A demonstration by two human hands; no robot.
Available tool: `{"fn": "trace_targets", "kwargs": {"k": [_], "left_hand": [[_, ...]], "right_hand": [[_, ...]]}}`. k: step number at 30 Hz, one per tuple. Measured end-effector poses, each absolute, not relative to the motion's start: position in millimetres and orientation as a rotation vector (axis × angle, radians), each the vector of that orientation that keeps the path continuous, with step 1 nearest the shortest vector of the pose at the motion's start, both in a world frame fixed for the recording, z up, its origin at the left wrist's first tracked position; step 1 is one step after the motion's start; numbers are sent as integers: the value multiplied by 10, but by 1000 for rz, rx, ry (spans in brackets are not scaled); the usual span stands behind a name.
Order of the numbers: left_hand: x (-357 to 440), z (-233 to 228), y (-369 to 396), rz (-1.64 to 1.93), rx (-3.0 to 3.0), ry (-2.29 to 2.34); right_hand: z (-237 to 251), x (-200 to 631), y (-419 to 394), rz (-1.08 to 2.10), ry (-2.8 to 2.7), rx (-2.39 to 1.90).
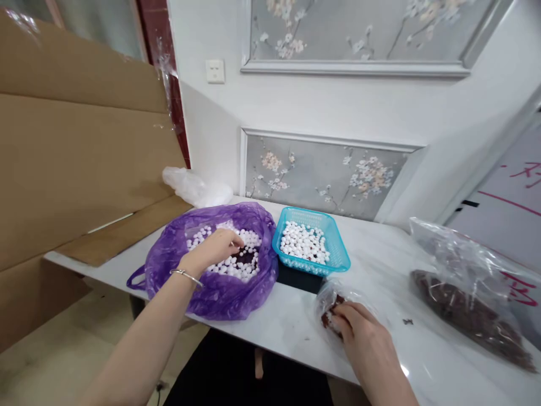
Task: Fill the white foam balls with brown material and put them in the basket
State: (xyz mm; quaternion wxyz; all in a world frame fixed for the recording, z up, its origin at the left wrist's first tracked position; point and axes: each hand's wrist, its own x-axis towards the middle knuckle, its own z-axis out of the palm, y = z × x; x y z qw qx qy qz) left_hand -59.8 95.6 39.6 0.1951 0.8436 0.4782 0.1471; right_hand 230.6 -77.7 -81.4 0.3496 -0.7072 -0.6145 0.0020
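My left hand [220, 246], with a bangle at the wrist, reaches over a purple plastic bag [169, 248] full of small white balls [240, 272]. Its fingers are pinched together, and whatever they hold is too small to make out. At the lower right, my right hand [366, 332] dips into the mouth of a clear plastic bag [323, 299] with small dark reddish-brown pieces inside. Thumb and fingers are closed there, their tips partly hidden. Between the hands stands a blue plastic basket [340, 251] holding more white balls [303, 241].
A large clear bag [465, 304] of dark brown pieces lies at the right on the white table [380, 256]. Cardboard [84, 158] stands at the left. White plastic [196, 189] sits against the wall. Something flat and black [298, 278] lies below the basket.
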Motion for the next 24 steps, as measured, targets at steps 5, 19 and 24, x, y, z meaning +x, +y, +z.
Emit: {"fn": "trace_targets", "kwargs": {"k": [5,19,24], "left_hand": [[-625,213,949,148,2380,1453],[-558,196,911,717,2071,1219],[-371,245,463,909,1733,872]], "right_hand": [[-867,2267,-774,-37,-1582,-1805],[-711,2213,-820,-60,-1503,-1832],[-576,2174,-887,15,-1474,-1756]]}}
